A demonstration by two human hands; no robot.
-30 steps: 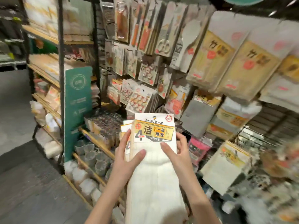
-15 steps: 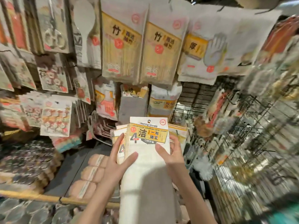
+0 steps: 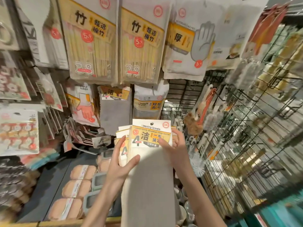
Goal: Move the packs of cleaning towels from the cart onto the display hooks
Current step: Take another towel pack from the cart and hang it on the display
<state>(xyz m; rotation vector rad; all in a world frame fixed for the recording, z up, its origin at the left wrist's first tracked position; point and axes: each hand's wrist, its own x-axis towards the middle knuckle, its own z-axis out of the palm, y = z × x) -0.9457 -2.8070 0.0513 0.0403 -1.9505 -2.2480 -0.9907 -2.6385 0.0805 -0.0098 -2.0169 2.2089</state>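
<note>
Right now both hands have hold of a fanned stack of long grey cleaning-towel packs with white and yellow card headers (image 3: 151, 136), held upright in front of me. My left hand (image 3: 122, 163) grips the stack's left edge, thumb laid across the front pack's grey cloth and fingers reaching up behind the offset packs. My right hand (image 3: 176, 149) pinches the right edge just below the header, thumb on the yellow label, fingers curled round the back. Neither hand is loose; both are closed on the packs.

The stack's long axis runs vertically, header cards at the top, the cloth hanging down between my forearms. The hang holes should be in those headers, though I cannot make them out.

Directly above and a little left of the headers hangs a matching grey towel pack with a yellow label (image 3: 115, 108), already on the display, between a pink-glove pack (image 3: 83, 105) and a white cleaning-sponge pack (image 3: 149, 102). I judge that as the target hook, though the hook itself is hidden. The left hand is nearer it. The coming move looks like a lift up and forward.
</note>
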